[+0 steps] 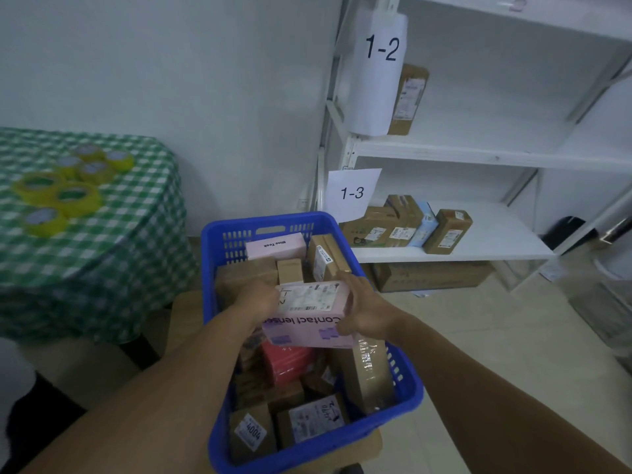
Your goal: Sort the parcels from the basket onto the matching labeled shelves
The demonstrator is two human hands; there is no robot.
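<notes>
Head view: the blue slotted plastic basket (209,268) is sitting packed with brown cardboard cartons (249,432), a glossy red box (287,364) and a pale pink box (275,246) at its far end. Just above the basket's middle, the pink parcel (307,331), flat and rectangular with a white shipping label on top, is being held at both ends. The left hand (260,299) is gripping its left end and the right hand (366,313) is curling round its right end, both forearms reaching in from the near edge. Far right, the white shelves (496,155) tagged 1-2 and 1-3 are holding shelved cartons (448,230).
</notes>
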